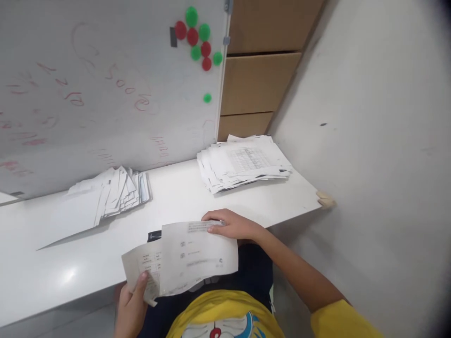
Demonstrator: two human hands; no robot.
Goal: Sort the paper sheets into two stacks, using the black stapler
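Note:
At the table's front edge, over my lap, my left hand (132, 305) pinches a smaller printed sheet (141, 256) near its lower edge, thumb on top. A larger printed sheet (200, 258) overlaps it on the right. My right hand (227, 224) grips that larger sheet by its top right edge, with some fingers hidden behind the paper. Whether the two sheets are joined I cannot tell. Behind them a small black item (154, 236) shows in part.
On the white table (172, 188) lie a loose fanned pile of papers (120, 192) at left and a thicker paper stack (243, 162) at the back right. A whiteboard (105, 56) with magnets and cardboard boxes (260, 84) stand behind. A wall (369, 141) bounds the right side.

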